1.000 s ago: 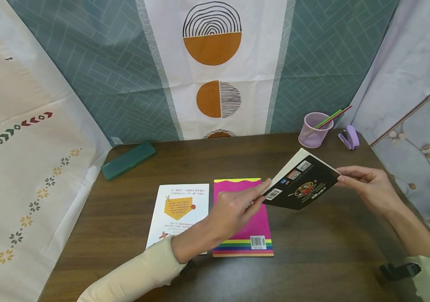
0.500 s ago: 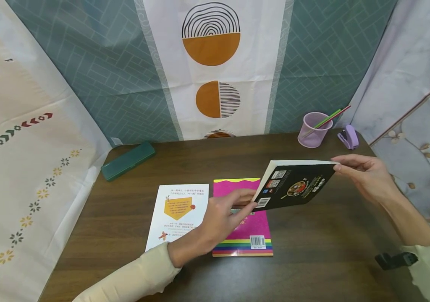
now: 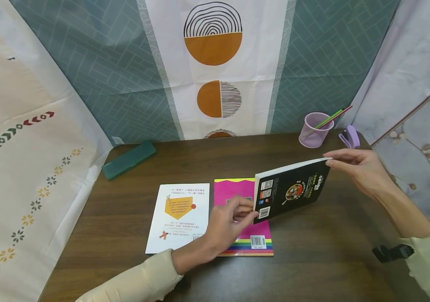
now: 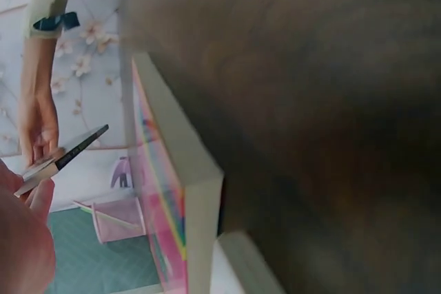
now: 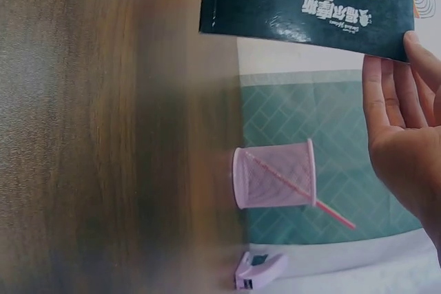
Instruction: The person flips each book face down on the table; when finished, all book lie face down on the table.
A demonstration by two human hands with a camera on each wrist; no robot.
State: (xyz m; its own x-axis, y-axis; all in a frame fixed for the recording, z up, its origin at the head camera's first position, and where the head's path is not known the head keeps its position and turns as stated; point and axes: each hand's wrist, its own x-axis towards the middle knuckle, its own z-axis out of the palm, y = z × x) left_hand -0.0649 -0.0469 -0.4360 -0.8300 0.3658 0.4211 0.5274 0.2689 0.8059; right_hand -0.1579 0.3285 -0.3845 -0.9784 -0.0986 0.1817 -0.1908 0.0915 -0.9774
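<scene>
While the left hand (image 3: 224, 225) pinches the black book (image 3: 294, 192) by its left edge and the right hand (image 3: 362, 171) its upper right corner, I find it tilted above the tabletop (image 3: 313, 264). I judge it light, bendable, slightly slippery; opposite edges suit holding.

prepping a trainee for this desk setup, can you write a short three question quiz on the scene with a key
1. What do the left hand and the right hand both hold?
2. True or false: in the head view, the purple stapler stands to the right of the mesh cup.
3. Which has rainbow stripes near one end?
a) white book
b) magenta book
c) green case

Key:
1. The black book
2. True
3. b
</scene>
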